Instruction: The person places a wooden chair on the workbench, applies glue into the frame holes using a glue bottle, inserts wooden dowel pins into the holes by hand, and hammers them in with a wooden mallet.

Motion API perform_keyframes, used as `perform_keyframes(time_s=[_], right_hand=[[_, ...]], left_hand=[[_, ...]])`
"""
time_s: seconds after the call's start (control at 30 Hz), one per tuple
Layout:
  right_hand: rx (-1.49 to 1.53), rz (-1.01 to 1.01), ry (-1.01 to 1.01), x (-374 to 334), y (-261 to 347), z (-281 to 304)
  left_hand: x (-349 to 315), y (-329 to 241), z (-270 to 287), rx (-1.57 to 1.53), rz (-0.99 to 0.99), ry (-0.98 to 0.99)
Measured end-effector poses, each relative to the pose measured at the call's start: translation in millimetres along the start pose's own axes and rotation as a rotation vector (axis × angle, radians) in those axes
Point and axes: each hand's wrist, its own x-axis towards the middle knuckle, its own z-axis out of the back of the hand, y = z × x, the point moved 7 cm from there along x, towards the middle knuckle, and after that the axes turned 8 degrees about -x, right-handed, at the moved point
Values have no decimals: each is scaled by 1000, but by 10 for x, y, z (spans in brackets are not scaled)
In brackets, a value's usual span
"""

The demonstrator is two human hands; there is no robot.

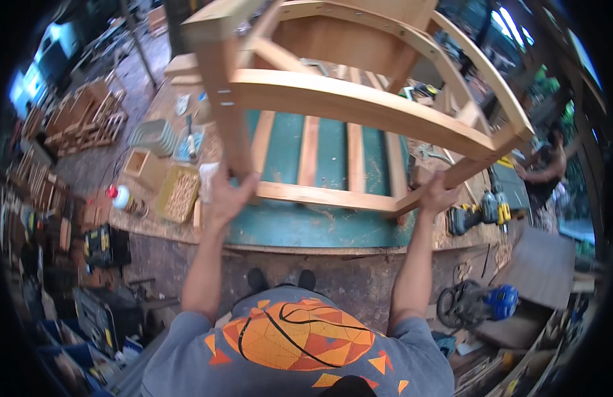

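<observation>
From here I see the left hand (225, 200) and the right hand (438, 196), both grasping one wooden frame (359, 102) over the green mat (306, 228).

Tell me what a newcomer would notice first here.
Probably the large wooden frame filling the top centre, held by the left hand and right hand over the green surface. Next, perhaps the orange design on the grey shirt at the bottom, then the power drills beside the right hand.

Wide fisheye, aimed down from the head.
Set above and behind left hand (228, 198) and right hand (440, 196), facing the bench (171, 228), nearer the shirt (187, 360) than the bench.
</observation>
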Motion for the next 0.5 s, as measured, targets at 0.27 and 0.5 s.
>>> perform_keyframes(time_s=[0.27, 0.5], right_hand=[[-16, -63, 208, 242, -428, -26], [-298, -110, 314, -1773, -466, 974]], left_hand=[[-230, -120, -130, -13, -116, 134], [-103, 1531, 2243, 701, 301, -208]])
